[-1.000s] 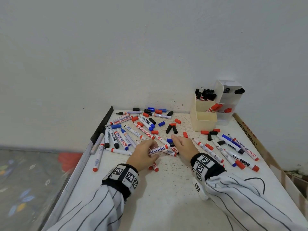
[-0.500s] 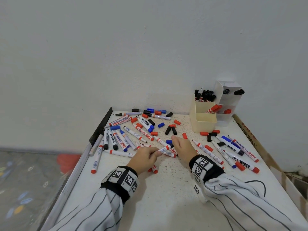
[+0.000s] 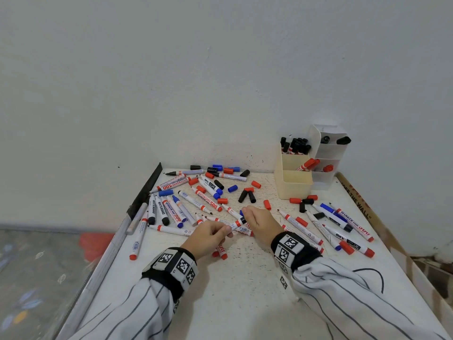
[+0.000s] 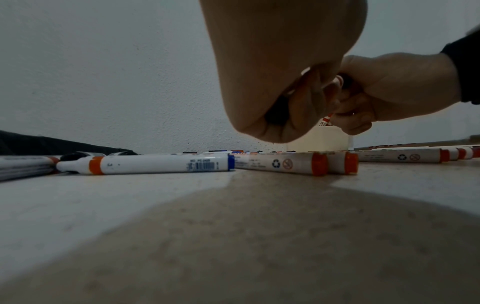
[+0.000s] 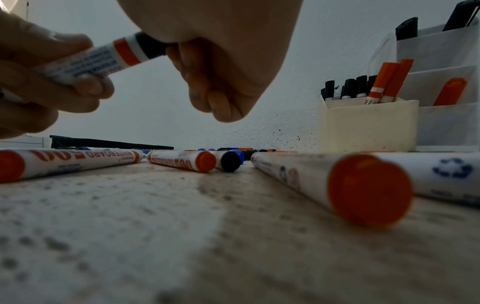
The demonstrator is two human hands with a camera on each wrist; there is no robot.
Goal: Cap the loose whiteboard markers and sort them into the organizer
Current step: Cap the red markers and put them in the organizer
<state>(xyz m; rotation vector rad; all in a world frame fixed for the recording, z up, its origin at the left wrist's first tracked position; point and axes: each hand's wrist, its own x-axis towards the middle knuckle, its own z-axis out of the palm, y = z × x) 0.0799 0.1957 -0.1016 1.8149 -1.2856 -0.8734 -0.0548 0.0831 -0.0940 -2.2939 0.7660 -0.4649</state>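
Note:
My left hand [image 3: 210,235] grips a white marker with a red band [image 3: 235,225] by its barrel, lifted off the table; the same marker [image 5: 103,59] shows in the right wrist view. My right hand [image 3: 259,220] pinches a black cap [image 5: 149,46] set on the marker's tip. Both hands meet over the middle of the white table [image 3: 245,303]. Several loose markers [image 3: 203,203] and loose caps [image 3: 246,196] lie scattered behind and beside them. The cream organizer [image 3: 293,184] stands at the back right, holding black-capped markers [image 3: 295,144] and red-capped ones [image 3: 306,165].
A white tiered bin [image 3: 327,155] stands against the organizer with black and red caps in it. A black strip [image 3: 147,190] runs along the table's left edge. A cardboard piece [image 3: 360,204] lies along the right edge. The wall closes the back.
The left hand has lifted the marker off the table. The right hand has brought a black cap onto its tip.

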